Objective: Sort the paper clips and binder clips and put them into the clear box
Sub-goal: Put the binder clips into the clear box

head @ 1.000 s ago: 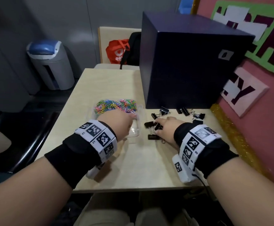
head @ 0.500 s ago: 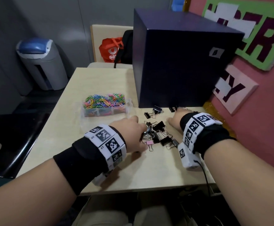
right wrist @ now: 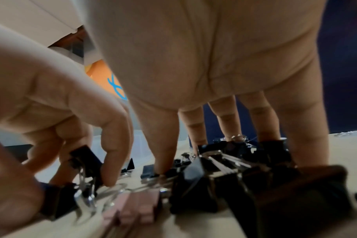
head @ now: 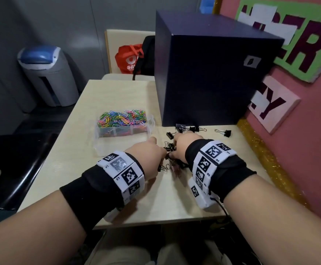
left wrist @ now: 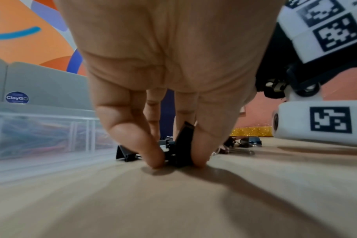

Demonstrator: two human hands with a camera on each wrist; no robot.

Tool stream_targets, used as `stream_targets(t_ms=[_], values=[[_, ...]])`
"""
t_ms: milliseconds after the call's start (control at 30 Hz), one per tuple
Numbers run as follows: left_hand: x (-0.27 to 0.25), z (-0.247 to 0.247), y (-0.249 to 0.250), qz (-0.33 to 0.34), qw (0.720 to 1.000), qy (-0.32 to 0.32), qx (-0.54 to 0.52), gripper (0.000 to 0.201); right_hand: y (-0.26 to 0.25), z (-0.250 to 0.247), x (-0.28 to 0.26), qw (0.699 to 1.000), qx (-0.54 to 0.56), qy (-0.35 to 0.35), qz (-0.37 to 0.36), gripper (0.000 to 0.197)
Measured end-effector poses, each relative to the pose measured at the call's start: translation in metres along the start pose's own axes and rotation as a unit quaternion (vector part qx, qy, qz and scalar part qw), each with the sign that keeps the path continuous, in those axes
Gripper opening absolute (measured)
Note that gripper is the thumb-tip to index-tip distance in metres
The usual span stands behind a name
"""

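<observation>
A clear box (head: 150,124) on the table holds a heap of coloured paper clips (head: 122,118). To its right, a pile of black binder clips (head: 170,148) lies between my two hands. My left hand (left wrist: 177,161) pinches one black binder clip (left wrist: 182,143) between thumb and finger, with both tips down on the table. My right hand (right wrist: 224,153) stands over the pile, its spread fingers (right wrist: 228,122) pointing down and touching the clips. A pink binder clip (right wrist: 132,207) lies in the pile near my right wrist. Several more binder clips (head: 224,132) lie along the foot of the dark cube.
A large dark blue cube (head: 209,77) stands at the back right of the wooden table (head: 117,188). A pink wall with signs (head: 289,115) runs along the right edge. A bin (head: 47,73) and a chair with a red bag (head: 129,56) stand beyond the table.
My left hand left the clear box and came down on the binder clip pile, taking hold of a clip. My right hand drew back from the far clips to the pile.
</observation>
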State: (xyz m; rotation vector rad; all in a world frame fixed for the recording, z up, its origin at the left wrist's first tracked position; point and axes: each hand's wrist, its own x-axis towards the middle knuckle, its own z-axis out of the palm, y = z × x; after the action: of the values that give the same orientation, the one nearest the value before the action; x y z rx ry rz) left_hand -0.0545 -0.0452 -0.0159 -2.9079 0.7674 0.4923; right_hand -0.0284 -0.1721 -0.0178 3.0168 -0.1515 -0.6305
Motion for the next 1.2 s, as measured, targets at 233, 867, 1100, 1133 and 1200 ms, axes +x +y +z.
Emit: stream_targets(t_ms=[233, 867, 1100, 1133, 1200], values=[[0.001, 0.001, -0.008, 0.013, 1.000, 0.010, 0.024, 0.029, 0.002, -0.009, 0.005, 1.000, -0.014, -0.005, -0.013, 0.035], [-0.012, -0.001, -0.050, 0.045, 0.992, 0.027, -0.112, 0.036, -0.028, -0.029, 0.001, 0.918, 0.317, 0.194, -0.141, 0.016], [-0.024, -0.006, -0.071, 0.045, 0.979, 0.064, -0.190, 0.024, -0.055, -0.031, 0.009, 0.913, 0.301, 0.186, -0.201, 0.016], [-0.025, -0.007, -0.075, 0.041, 0.974, 0.077, -0.208, 0.021, -0.057, -0.030, 0.011, 0.921, 0.289, 0.161, -0.206, 0.019], [-0.029, -0.011, -0.084, 0.027, 0.961, 0.106, -0.253, 0.018, -0.058, -0.029, 0.012, 0.931, 0.266, 0.147, -0.204, 0.026]])
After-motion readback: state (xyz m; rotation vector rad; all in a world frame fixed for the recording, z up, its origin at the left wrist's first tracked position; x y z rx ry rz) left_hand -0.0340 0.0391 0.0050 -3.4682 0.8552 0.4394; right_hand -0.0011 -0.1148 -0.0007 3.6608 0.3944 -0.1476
